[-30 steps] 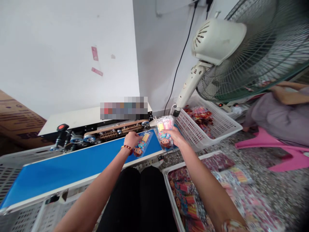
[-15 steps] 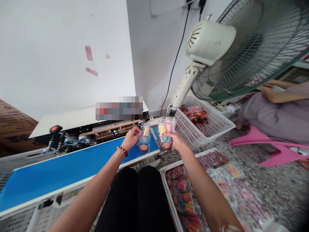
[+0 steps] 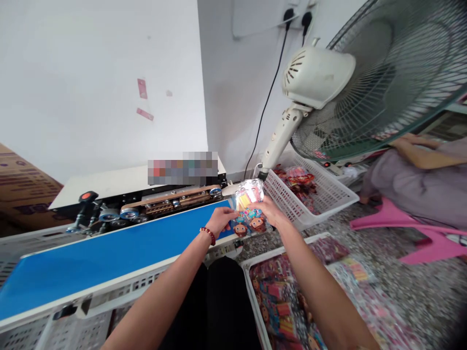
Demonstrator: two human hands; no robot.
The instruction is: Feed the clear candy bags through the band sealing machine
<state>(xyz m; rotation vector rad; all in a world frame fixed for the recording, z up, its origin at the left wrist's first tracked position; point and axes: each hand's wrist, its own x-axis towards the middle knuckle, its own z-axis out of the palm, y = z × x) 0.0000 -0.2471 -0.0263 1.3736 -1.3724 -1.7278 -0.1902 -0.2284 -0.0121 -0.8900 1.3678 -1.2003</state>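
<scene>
At the right end of the blue conveyor belt (image 3: 109, 253), head view: left hand (image 3: 221, 219) and right hand (image 3: 272, 214) both pinch one fanned bunch of toy packets (image 3: 251, 211), held just over the belt's edge. White basket (image 3: 328, 194) near behind, fan (image 3: 365, 87) above, floor tray (image 3: 250, 277) of more packets beside the knees.

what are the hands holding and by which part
The right hand holds a small bunch of clear packets by their right side; the left hand pinches the bunch's left edge, near the cartoon faces at the bottom.
</scene>
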